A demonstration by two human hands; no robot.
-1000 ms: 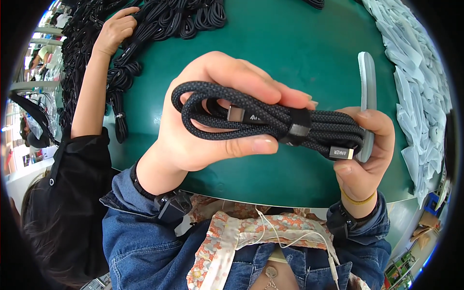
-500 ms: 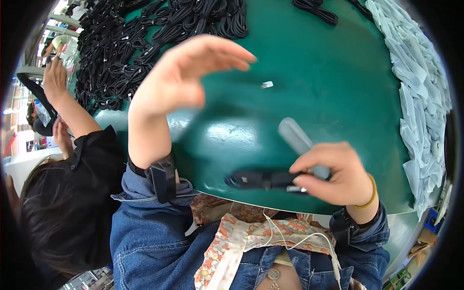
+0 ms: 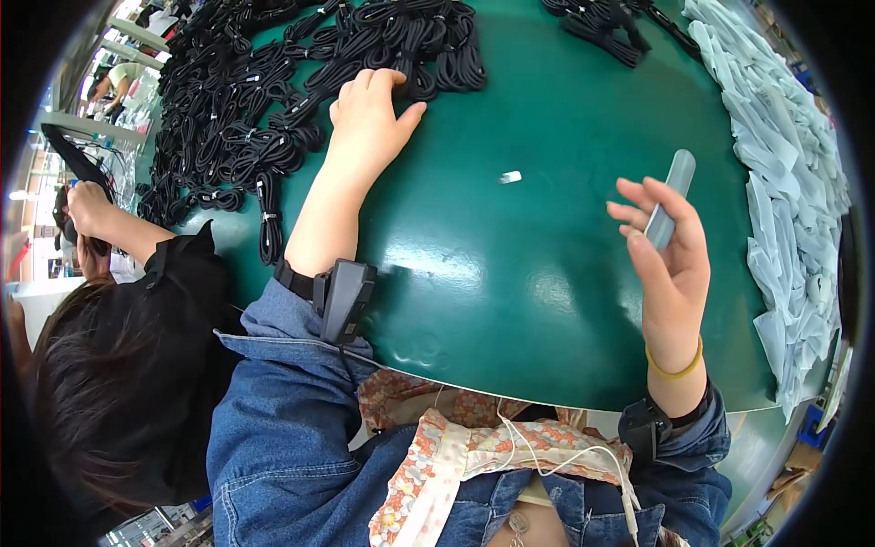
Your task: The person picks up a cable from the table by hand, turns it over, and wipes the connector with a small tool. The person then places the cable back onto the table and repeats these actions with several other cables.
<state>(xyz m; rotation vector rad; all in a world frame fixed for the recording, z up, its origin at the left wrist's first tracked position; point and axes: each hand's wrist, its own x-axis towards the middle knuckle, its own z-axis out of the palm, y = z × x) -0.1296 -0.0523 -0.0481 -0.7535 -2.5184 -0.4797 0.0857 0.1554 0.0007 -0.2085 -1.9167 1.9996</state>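
My left hand [image 3: 369,118] reaches to the near edge of a heap of coiled black cables [image 3: 392,41]. Its thumb stands apart from the bent fingers, and the fingertips lie at a cable bundle; whether they touch it I cannot tell. Over the right part of the table, my right hand [image 3: 674,251] holds a slim grey stick with a rounded end [image 3: 679,173] between thumb and fingers, tilted up and away. No cable bundle shows in that hand.
A green table [image 3: 510,301] carries a small white piece [image 3: 509,177] near its middle. Black cable bundles [image 3: 597,32] lie at the far right, one blurred. Pale translucent bags [image 3: 775,182] line the right edge. A person in black [image 3: 137,383] works at my left.
The black cable bundle has left my right hand, which has moved up and right with the stick. My left hand has gone forward to the cable heap. A blurred bundle shows at the far right.
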